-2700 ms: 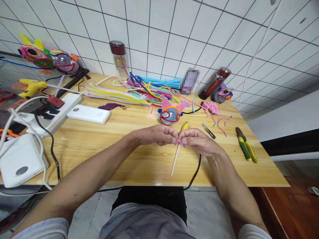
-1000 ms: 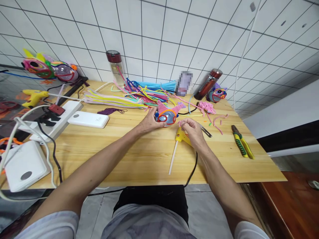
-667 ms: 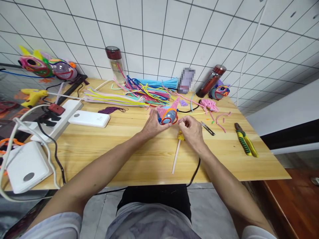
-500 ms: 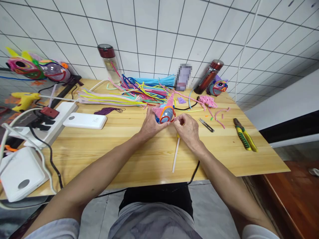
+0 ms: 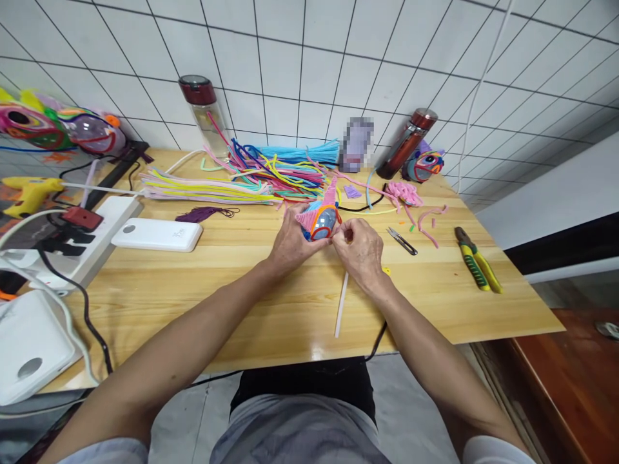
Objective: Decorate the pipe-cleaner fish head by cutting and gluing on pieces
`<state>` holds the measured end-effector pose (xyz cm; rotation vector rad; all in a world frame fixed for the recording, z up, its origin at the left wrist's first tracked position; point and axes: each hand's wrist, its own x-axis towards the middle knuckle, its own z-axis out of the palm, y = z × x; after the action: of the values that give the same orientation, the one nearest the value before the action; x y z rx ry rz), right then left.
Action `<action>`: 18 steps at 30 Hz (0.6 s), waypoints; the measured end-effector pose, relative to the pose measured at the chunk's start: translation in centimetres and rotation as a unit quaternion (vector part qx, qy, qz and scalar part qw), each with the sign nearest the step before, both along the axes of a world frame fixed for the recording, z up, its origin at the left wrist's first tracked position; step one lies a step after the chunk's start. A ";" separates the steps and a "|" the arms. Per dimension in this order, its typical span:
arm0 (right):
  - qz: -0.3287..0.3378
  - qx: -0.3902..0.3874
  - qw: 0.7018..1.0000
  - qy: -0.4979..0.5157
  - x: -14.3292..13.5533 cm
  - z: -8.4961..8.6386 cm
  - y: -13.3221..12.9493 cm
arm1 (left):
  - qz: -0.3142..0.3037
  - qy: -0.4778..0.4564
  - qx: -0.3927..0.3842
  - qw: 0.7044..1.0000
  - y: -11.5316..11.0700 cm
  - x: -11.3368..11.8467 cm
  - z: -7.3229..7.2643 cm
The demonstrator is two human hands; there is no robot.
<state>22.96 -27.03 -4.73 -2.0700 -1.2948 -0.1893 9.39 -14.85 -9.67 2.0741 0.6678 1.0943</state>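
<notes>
My left hand [image 5: 292,243] is wrapped round the left side of a small craft figure [image 5: 323,222], a clear ball with pink pieces standing up and orange, red and blue trim. At the figure's right edge my right hand [image 5: 358,248] is pinched; what lies between its fingertips is too small to name. A white stick [image 5: 341,306] sticks out below my right hand, and a bit of yellow [image 5: 385,271] shows beside the wrist. Colourful pipe cleaners [image 5: 275,174] lie behind the figure.
Small snips [image 5: 402,241] and pliers [image 5: 478,261] lie right. A red flask [image 5: 407,145] and a glass bottle [image 5: 206,116] stand behind. Left are a white power bank [image 5: 157,234], a power strip [image 5: 109,238], a yellow glue gun [image 5: 31,194] and cables.
The view has shifted slightly. My right hand has turned a little at the figure's edge, and the yellow bit now shows right of the wrist. My left hand keeps its hold.
</notes>
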 end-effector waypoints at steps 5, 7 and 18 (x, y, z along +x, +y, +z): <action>-0.004 -0.006 1.000 -0.014 0.0 -0.1 0.2 | -0.006 0.002 -0.005 1.000 -0.1 0.0 0.2; -0.004 -0.007 1.000 -0.018 0.0 -0.2 0.2 | -0.005 0.006 -0.007 1.000 -0.1 -0.1 0.2; 0.002 0.007 1.000 -0.023 0.3 -0.6 0.3 | 0.010 0.005 0.007 1.000 -0.1 0.0 -0.2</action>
<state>23.26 -26.71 -5.32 -2.0623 -1.3227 -0.2442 9.43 -14.96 -9.83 2.0910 0.6882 1.1039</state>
